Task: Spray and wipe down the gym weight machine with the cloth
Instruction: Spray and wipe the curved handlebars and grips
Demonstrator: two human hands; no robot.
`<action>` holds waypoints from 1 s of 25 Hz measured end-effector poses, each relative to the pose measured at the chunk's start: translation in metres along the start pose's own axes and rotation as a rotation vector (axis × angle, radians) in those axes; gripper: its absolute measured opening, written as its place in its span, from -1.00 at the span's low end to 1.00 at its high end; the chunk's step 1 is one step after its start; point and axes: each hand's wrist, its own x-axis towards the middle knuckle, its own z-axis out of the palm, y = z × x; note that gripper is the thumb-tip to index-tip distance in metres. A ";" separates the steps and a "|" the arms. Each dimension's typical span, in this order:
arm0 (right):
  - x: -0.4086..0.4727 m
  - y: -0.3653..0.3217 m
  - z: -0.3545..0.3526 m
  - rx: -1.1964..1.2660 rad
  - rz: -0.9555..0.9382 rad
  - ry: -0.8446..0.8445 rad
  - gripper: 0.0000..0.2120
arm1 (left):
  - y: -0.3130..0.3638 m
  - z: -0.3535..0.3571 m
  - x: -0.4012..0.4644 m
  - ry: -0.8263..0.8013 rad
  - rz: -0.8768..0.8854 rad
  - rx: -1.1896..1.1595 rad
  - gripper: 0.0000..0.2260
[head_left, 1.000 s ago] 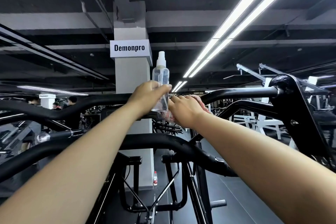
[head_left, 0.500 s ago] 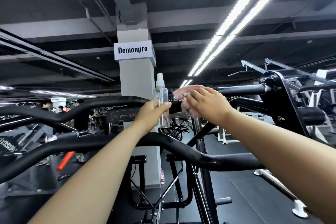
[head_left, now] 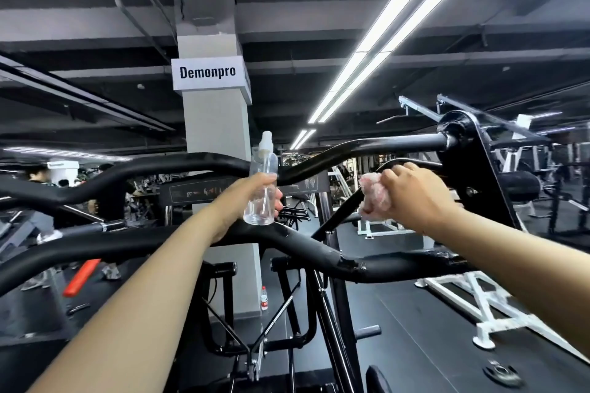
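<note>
A small red-labelled bottle [head_left: 264, 298] stands on the dark floor [head_left: 415, 322] by the pillar [head_left: 217, 137].

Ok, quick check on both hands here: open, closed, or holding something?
Left hand: closed around the clear spray bottle, held upright.
Right hand: closed on the pink cloth, pressed to a black machine bar.

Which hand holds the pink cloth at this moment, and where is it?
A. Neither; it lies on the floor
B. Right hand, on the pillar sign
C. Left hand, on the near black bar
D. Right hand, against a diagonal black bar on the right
D: the right hand grips the bunched pink cloth against the diagonal black bar, while the left hand holds the spray bottle.
</note>
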 end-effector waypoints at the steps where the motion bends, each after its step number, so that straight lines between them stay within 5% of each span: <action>1: -0.005 -0.001 0.003 0.138 0.059 0.012 -0.42 | -0.002 0.001 0.000 -0.016 0.007 0.036 -0.46; 5: 0.019 -0.015 -0.009 0.350 0.122 0.606 -0.56 | 0.000 0.001 0.000 -0.015 0.001 0.029 -0.51; 10: 0.077 -0.035 -0.037 0.340 0.444 -0.032 -0.56 | 0.002 0.005 0.000 -0.039 -0.040 0.097 -0.56; 15: 0.074 -0.114 -0.012 0.242 -0.133 0.090 -0.72 | 0.001 0.004 -0.001 -0.017 -0.013 0.046 -0.63; 18: 0.066 -0.099 -0.006 0.200 -0.321 0.032 -0.62 | 0.001 0.004 -0.003 -0.023 -0.019 0.040 -0.71; 22: 0.049 -0.036 -0.019 0.011 -0.178 0.062 -0.45 | 0.000 0.003 -0.003 -0.032 -0.028 0.084 -0.69; 25: 0.024 0.004 -0.009 0.061 0.229 0.160 -0.36 | -0.001 0.003 -0.004 -0.036 -0.033 0.095 -0.64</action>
